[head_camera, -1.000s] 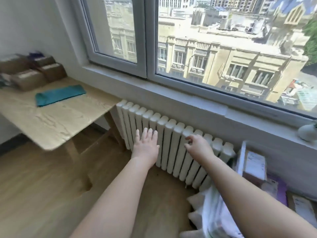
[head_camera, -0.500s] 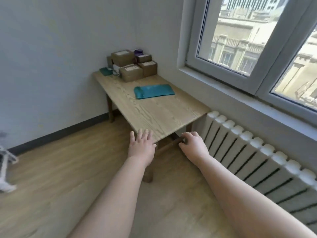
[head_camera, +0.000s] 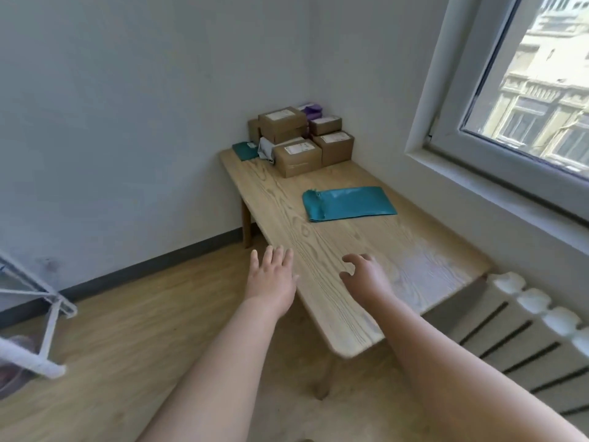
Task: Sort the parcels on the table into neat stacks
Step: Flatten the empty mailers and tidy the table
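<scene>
A low wooden table [head_camera: 334,282] runs from the corner toward me. At its far end stand several brown cardboard parcels [head_camera: 298,159], stacked in a cluster, with a purple parcel [head_camera: 314,110] behind them, a grey bag [head_camera: 266,148] and a small teal packet [head_camera: 244,150] to their left. A flat teal mailer [head_camera: 349,204] lies alone mid-table. My left hand [head_camera: 271,279] hovers empty with straight fingers beside the table's left edge. My right hand [head_camera: 366,275] hovers over the near end of the table, fingers loosely curled, holding nothing.
A white radiator [head_camera: 526,339] stands under the window sill [head_camera: 497,199] on the right. A white wire rack [head_camera: 38,314] leans at the left edge. Wooden floor [head_camera: 127,330] lies left of the table, with a grey wall behind.
The view swung left from the radiator and window to the table, which now looks nearer. Both hands stayed outstretched and empty and now hover at the table's near end.
</scene>
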Demonstrator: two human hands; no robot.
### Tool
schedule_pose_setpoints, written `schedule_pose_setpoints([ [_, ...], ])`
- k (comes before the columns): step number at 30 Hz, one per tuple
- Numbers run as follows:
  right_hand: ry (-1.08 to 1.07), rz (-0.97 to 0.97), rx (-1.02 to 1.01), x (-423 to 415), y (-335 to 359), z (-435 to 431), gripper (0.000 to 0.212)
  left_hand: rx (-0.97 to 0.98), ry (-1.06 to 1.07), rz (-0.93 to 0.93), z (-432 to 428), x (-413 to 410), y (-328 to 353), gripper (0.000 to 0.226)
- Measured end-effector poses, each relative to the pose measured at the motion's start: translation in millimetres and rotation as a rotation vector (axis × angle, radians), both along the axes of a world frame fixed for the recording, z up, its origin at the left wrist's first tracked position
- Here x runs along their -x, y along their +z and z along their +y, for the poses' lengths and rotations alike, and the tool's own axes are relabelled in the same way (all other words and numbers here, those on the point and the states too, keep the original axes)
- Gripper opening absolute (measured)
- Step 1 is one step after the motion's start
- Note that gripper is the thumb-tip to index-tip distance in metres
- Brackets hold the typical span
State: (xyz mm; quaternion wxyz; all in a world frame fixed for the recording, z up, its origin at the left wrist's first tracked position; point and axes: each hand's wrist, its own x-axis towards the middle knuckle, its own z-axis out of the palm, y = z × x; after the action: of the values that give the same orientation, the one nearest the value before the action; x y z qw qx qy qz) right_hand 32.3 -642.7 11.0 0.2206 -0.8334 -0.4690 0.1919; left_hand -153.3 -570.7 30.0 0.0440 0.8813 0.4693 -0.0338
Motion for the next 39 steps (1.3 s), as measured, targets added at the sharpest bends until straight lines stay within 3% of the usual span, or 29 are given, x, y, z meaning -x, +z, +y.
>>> schedule_pose_setpoints([
  [10, 0.010, 0.035, 0.070, -5.5, -16.0, 171.7, 0.047, 0.074, -0.077, 0.036, 148.9, -9.9, -12.3, 0.059],
  [15, -0.126, 0.047, 0.071, -17.9, -30.2, 238.3, 0.049, 0.099, -0.201, 0.076, 241.1, -23.3, -30.4, 0.059],
  [22, -0.361, 0.097, 0.086, -20.1, -43.5, 292.2, 0.047, 0.112, -0.452, 0.190, 342.4, -49.3, -44.7, 0.058],
  [30, -0.549, 0.196, 0.140, -50.2, -66.0, 316.0, 0.048, 0.146, -0.595, 0.243, 410.0, -113.6, -70.0, 0.057],
  [39, -0.539, 0.269, 0.227, -101.5, -105.2, 370.3, 0.049, 0.253, -0.572, 0.265, 451.0, -175.1, -108.9, 0.055],
])
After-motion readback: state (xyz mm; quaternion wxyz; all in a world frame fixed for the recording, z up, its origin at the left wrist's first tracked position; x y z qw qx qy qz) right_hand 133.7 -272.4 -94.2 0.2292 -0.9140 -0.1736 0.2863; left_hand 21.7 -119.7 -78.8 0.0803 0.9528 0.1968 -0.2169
